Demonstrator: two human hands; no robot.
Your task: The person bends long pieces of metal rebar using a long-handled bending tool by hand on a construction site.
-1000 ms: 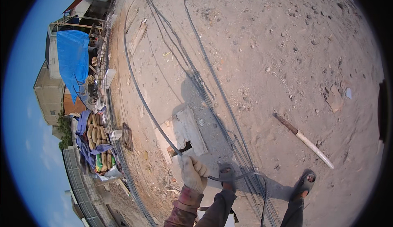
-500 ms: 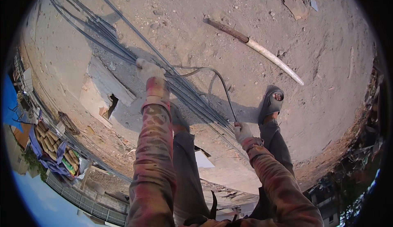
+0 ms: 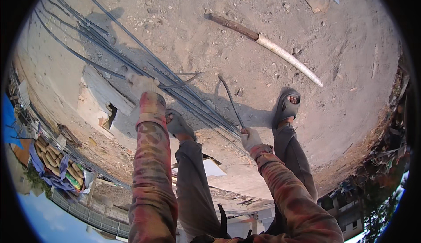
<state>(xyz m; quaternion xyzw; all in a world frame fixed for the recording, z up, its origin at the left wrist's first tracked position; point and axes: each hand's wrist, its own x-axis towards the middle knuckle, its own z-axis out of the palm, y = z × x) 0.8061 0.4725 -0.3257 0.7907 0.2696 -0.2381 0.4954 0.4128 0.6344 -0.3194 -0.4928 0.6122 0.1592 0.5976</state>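
A bundle of long grey ribbed steel bars (image 3: 193, 105) runs diagonally over the ground from the far left toward my right hand. My left hand (image 3: 142, 84), in a pale glove, is closed round a bar at the bundle's left side. A short bent piece (image 3: 179, 85) sticks out to the right beside that hand. My right hand (image 3: 251, 138), also gloved, is closed on the lower end of a thin curved steel rod (image 3: 230, 97), whose other end stands free above the ground. The bundle's near end passes close by this hand; exact contact is hidden.
A curved pole (image 3: 287, 58), part brown and part white, lies ahead on the dusty ground. A broken pale board (image 3: 103, 96) with a hole lies left of my left hand. My sandalled feet (image 3: 287, 107) straddle the bars. Stacked sacks (image 3: 57, 162) sit far left.
The curved rod that spanned between my hands now shows as two pieces with a gap. Both hands have shifted slightly left and my left hand lower. My left foot shows more.
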